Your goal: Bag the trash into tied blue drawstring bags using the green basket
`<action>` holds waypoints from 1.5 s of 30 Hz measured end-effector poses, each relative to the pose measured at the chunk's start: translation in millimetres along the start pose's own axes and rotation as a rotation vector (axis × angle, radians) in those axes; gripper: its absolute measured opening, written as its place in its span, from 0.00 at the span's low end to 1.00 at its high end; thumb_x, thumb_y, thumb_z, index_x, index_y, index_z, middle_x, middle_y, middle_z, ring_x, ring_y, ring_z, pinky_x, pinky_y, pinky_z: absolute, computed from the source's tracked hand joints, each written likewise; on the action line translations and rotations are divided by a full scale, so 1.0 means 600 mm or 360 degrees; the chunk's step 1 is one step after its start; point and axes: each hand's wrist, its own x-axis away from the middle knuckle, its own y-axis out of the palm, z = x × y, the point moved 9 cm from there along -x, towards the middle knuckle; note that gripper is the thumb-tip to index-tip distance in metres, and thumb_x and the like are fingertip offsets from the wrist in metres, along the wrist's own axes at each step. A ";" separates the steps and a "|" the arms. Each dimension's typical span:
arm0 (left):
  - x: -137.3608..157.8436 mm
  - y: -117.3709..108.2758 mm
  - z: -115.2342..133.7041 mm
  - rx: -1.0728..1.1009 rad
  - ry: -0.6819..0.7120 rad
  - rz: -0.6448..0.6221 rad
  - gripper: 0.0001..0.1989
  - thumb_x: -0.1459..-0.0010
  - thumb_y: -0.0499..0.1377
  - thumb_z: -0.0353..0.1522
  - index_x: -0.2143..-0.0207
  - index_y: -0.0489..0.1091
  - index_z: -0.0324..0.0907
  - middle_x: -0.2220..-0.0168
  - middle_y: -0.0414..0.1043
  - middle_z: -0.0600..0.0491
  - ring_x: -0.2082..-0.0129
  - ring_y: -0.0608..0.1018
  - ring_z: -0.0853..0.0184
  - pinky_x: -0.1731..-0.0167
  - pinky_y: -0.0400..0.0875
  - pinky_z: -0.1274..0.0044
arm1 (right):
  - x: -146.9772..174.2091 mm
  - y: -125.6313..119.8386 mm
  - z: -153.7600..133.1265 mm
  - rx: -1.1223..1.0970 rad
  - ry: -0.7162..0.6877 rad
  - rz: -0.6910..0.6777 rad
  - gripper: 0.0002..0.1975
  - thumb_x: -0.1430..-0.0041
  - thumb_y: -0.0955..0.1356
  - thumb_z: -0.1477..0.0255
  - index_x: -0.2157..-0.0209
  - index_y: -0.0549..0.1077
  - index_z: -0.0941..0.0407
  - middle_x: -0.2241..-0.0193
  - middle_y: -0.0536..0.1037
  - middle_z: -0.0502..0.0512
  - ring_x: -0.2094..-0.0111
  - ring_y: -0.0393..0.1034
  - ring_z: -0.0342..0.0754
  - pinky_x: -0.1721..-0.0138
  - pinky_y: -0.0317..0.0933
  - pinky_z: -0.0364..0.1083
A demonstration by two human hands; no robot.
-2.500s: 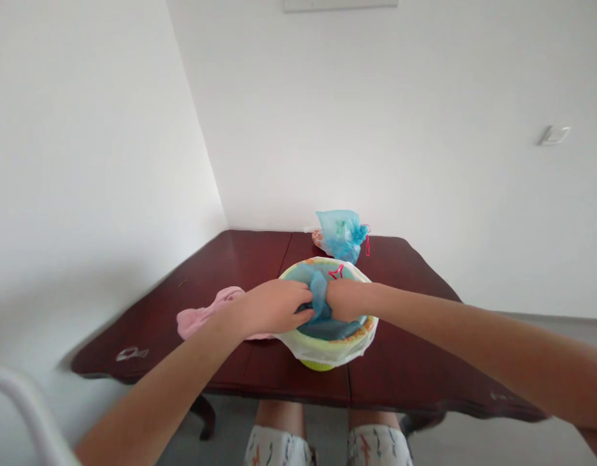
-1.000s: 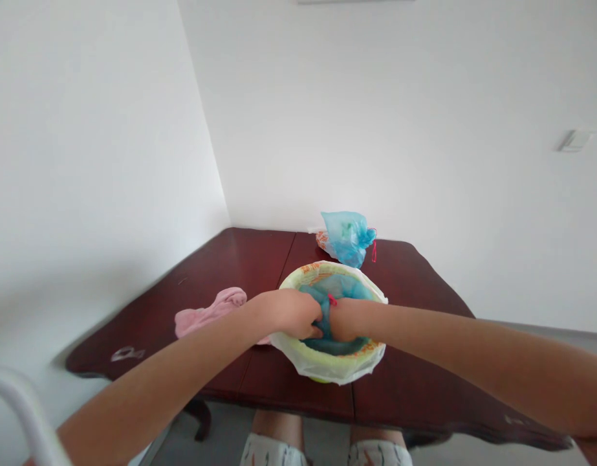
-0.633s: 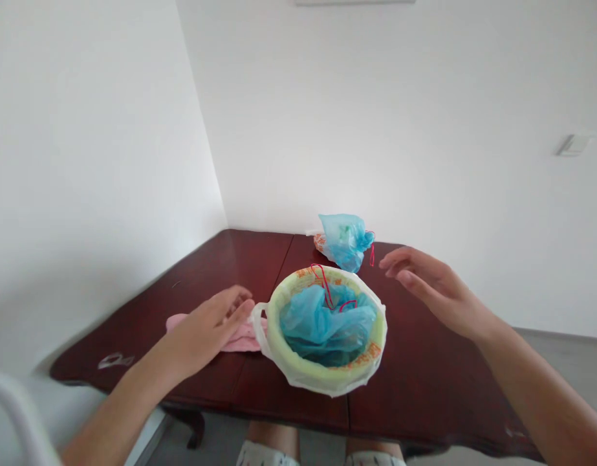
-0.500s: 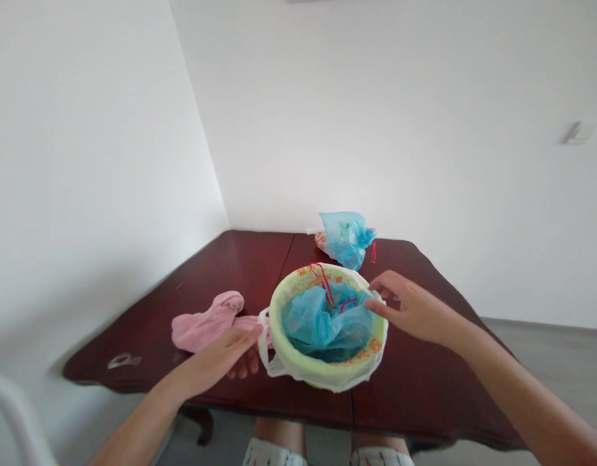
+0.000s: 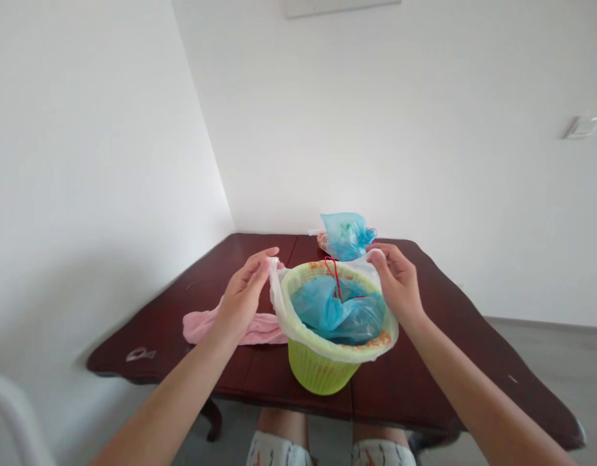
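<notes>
A yellow-green slatted basket (image 5: 322,370) stands at the front of the table, lined with a white plastic bag (image 5: 279,304) with orange print that folds over its rim. My left hand (image 5: 244,285) pinches one bag handle and pulls it up at the basket's left. At the right, my right hand (image 5: 398,275) grips the other handle, also raised. Inside the basket lies a crumpled blue plastic bag (image 5: 322,304) with a red drawstring (image 5: 337,281) sticking up. Beside my left wrist, a pink cloth (image 5: 264,329) is partly hidden behind the forearm.
Another blue bag (image 5: 347,236) with something inside stands at the table's back, by an orange-printed item (image 5: 322,241). A small clear plastic scrap (image 5: 140,354) lies on the dark red wooden table (image 5: 191,298) at left. White walls rise behind and left.
Both hands have risen, lifting the bag handles above the rim; my right hand has closed on its handle. The view has tilted, and the basket's side now shows.
</notes>
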 end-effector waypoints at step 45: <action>-0.070 0.205 0.100 -0.0334 0.0618 -0.0790 0.22 0.30 0.74 0.51 0.56 0.79 0.42 0.65 0.77 0.56 0.65 0.74 0.65 0.60 0.70 0.74 | 0.007 0.150 -0.215 0.0660 -0.1086 -0.0826 0.14 0.26 0.64 0.82 0.48 0.68 0.49 0.54 0.87 0.59 0.53 0.79 0.60 0.46 0.66 0.60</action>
